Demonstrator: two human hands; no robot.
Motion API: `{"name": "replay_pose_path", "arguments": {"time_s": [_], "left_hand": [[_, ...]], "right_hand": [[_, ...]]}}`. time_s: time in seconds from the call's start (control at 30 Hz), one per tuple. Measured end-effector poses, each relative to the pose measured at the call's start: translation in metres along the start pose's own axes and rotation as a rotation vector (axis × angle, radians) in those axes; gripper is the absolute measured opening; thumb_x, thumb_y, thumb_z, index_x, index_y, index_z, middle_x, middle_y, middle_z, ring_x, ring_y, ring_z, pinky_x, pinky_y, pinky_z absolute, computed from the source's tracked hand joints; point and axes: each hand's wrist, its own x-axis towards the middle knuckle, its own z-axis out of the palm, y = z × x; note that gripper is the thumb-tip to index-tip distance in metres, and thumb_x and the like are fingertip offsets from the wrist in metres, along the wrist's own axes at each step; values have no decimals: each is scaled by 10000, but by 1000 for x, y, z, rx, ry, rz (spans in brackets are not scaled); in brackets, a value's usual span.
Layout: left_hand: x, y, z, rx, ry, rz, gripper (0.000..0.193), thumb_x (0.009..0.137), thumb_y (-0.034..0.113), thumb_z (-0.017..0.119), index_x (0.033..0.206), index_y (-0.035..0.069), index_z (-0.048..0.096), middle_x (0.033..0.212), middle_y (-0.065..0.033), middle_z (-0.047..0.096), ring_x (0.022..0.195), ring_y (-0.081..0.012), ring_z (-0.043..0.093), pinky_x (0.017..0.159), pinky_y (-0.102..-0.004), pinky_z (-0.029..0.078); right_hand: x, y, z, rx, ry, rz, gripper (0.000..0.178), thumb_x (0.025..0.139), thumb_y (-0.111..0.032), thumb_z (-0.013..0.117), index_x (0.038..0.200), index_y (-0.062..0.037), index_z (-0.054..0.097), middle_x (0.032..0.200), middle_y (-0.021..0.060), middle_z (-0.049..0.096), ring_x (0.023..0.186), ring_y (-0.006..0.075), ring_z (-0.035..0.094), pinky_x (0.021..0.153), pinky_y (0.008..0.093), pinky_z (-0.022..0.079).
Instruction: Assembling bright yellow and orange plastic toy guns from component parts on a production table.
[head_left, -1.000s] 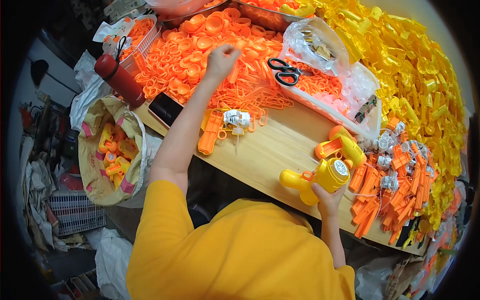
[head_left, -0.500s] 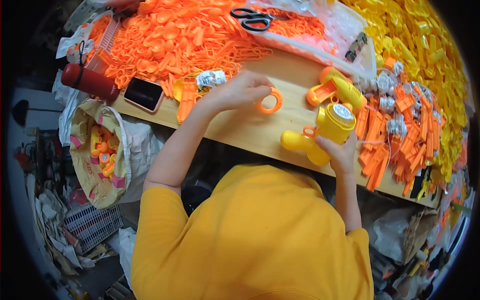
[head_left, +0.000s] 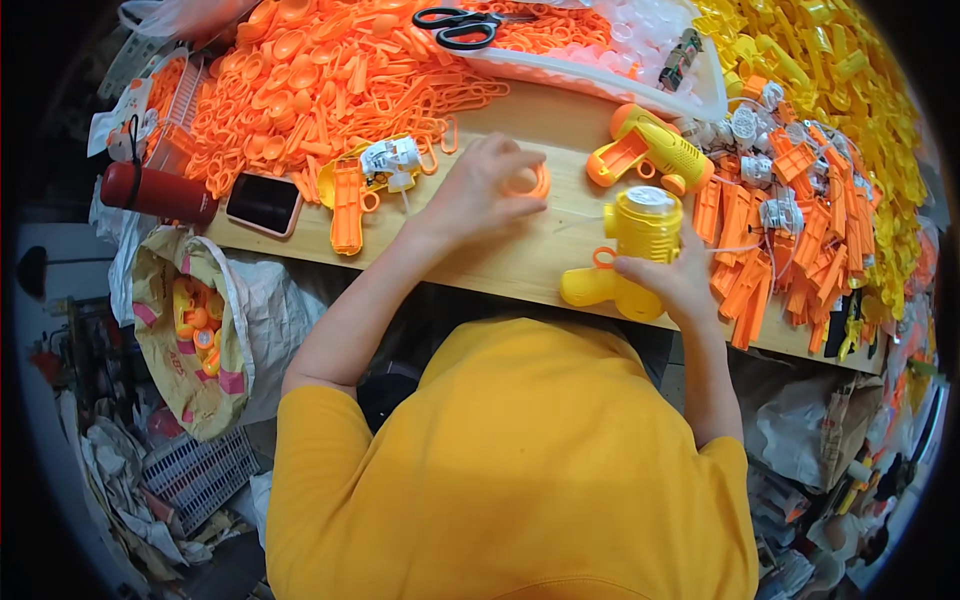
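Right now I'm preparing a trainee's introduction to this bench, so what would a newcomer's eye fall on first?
Most likely the big heap of orange parts at the back left of the table, then the mass of yellow parts at the upper right. Between them, nearer the person, the left hand holds an orange ring and the right hand grips a yellow housing.

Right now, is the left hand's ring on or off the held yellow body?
Off: tabletop shows between the orange ring and the yellow body.

Tabletop (head_left: 535, 255), pale wood. Loose orange plastic pieces (head_left: 300, 110); black rectangular phone (head_left: 263, 205); orange-and-yellow plastic toy half (head_left: 347, 205); yellow-and-orange pistol-shaped plastic toy (head_left: 675, 152); translucent white plastic tray (head_left: 640, 92); wired orange plastic casings (head_left: 800, 262), count unclear.
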Motion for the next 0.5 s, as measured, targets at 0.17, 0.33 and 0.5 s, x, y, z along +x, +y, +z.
{"name": "replay_pose_path", "arguments": {"time_s": [0.17,0.33,0.5], "left_hand": [[20,40,-38,-1009,-141,-296,453,827,66,669,1260,40,540,1079,-2,590,963,-70,543,824,-221,456],[30,52,-46,-905,-286,-193,487,779,66,724,1238,42,563,1046,-11,587,905,-79,539,810,-224,446],[22,47,-43,-739,-264,-126,494,749,76,753,1209,32,578,1048,-31,588,912,-106,552,837,-254,451]], "right_hand": [[16,-7,14,-175,-174,-56,714,605,-142,807,1233,-33,485,1055,65,613,945,148,604,838,304,487],[19,-22,28,-217,-289,-80,697,601,-148,799,1218,-40,494,1012,69,609,919,148,602,807,298,488],[20,-20,29,-237,-346,-42,687,605,-158,800,1210,-36,499,1000,76,609,910,148,600,793,294,488]]}}
